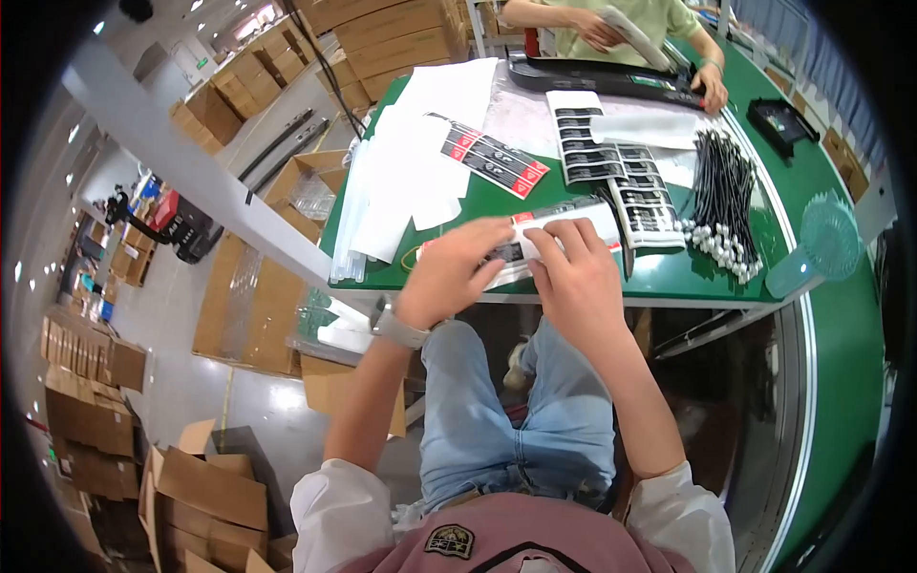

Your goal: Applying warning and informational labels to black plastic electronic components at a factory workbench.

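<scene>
As both bare hands meet at the near edge of the green tabletop (497, 208), a white sheet printed with black and red labels (512, 252) lies right beneath them. The left hand (457, 265) reaches over its left end, thumb apart from the fingers; the right hand (580, 279) arches over the middle, fingers bent down onto it. Whether either one pinches the sheet, I cannot tell! Beyond lies a red-and-black label strip (492, 160); rightward, a bundle of thin black cables with white ends (723, 181).

Stacked cardboard boxes (396, 38), a red-and-black machine (181, 227), a teal fan (829, 234)
</scene>
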`<state>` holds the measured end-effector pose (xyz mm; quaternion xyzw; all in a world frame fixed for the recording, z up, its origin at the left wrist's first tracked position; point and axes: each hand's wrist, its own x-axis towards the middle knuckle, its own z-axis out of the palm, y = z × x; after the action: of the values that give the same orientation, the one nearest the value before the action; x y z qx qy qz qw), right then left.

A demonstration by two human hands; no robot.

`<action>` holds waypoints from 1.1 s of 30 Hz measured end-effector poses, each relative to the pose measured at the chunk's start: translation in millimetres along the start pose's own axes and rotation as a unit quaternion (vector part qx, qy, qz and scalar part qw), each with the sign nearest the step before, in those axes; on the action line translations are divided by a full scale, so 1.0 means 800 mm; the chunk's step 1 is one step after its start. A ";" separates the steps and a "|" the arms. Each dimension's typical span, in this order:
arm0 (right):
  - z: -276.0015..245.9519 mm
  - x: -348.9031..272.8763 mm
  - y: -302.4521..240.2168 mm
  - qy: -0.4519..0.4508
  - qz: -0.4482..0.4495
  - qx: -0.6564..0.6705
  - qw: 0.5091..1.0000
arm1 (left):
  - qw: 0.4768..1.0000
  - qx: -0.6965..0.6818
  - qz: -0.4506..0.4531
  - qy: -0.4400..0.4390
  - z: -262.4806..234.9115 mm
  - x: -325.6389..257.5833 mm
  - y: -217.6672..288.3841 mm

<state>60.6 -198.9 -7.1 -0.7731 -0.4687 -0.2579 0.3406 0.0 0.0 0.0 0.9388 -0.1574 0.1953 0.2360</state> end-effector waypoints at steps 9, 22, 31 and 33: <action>0.014 0.029 0.006 -0.127 0.095 0.041 0.987 | 0.992 -0.072 -0.009 0.106 0.032 -0.015 -0.007; -0.040 0.002 -0.063 -0.134 -0.049 -0.017 0.990 | 0.959 -0.248 -0.055 -0.125 0.003 -0.007 -0.026; -0.369 -0.260 0.011 0.208 0.384 -0.416 0.798 | 0.993 -0.120 -0.021 0.005 -0.025 -0.008 -0.022; -0.462 -0.371 -0.019 0.117 0.508 -0.625 0.581 | 0.995 -0.057 0.038 0.074 -0.030 -0.012 -0.008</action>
<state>-109.2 -641.1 18.8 -0.8702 0.3215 -0.3600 -0.0993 -12.9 19.3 13.3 0.9001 -0.1857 0.2639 0.2927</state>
